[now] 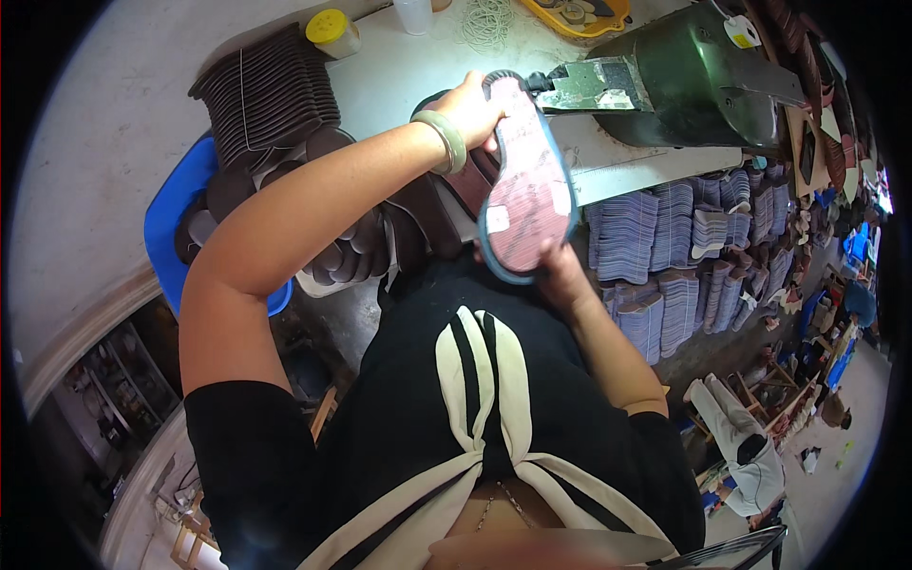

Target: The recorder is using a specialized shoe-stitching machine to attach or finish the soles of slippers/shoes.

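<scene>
The shoe sole [525,185], pink and mottled on its upturned face with a blue rim, is being held between both hands above the edge of the workbench [399,71]. The left hand [472,109] is gripping its far end, fingers curled over the rim and pressed against the sole; a pale green bangle [446,140] is sitting on that wrist. The right hand [560,274] is holding the near end from below, fingers closed on the rim, though most of them are hidden by the sole.

Just beyond the left-hand grip, the flat metal nose of a dark green machine [698,81] is touching or nearly touching the sole's far tip; contact cannot be confirmed. To the left of the grip, a stack of dark brown sole pieces [271,100] is fanning across the bench and over a blue bin [176,204]. To the right of the right-hand grip, piles of pale lilac insoles [674,242] are standing in rows. Farther off beyond the left hand, a yellow-capped bottle [332,31] is standing on the bench.
</scene>
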`<state>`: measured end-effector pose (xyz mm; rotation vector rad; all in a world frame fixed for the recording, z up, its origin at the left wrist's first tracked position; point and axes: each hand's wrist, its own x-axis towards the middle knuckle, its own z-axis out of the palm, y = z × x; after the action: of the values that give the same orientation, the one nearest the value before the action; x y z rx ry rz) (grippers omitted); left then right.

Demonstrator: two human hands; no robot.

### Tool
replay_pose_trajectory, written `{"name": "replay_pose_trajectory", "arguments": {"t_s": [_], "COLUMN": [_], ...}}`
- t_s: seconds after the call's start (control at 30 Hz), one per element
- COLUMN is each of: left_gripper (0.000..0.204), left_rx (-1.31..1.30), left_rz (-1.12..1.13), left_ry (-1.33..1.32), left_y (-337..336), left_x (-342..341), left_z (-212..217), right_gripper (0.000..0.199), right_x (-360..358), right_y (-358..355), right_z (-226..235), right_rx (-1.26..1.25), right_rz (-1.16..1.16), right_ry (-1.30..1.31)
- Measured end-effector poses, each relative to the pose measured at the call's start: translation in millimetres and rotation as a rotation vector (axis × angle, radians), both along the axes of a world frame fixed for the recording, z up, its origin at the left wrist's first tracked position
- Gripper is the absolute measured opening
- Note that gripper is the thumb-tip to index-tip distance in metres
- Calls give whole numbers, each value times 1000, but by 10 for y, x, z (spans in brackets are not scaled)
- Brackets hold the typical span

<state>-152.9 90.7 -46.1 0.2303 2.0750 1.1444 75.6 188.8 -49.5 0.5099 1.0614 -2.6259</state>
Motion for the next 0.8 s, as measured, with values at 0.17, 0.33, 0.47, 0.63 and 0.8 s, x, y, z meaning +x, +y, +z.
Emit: {"name": "replay_pose_trajectory", "arguments": {"t_s": [0.17, 0.33, 0.47, 0.63, 0.8], "left_gripper": [40, 43, 42, 49, 55], "left_rx": [-74, -71, -106, -97, -74], "left_rz": [27, 44, 78, 96, 230], "left_ry": [71, 343, 556, 619, 520], "left_y": [42, 32, -5, -32, -115], "left_x": [-47, -230, -403, -559, -758], "left_z": [52, -139, -380, -376, -504], "right_gripper": [42, 30, 27, 25, 25], "right_x": [17, -155, -321, -494, -708], "right_y": [-24, -66, -82, -59, -80], "right_z": [64, -127, -241, -363, -336], "right_rx": [106, 116, 87, 78, 34], "right_rz": [72, 18, -20, -71, -89], "right_ry": [-141, -56, -13, -80, -88]}}
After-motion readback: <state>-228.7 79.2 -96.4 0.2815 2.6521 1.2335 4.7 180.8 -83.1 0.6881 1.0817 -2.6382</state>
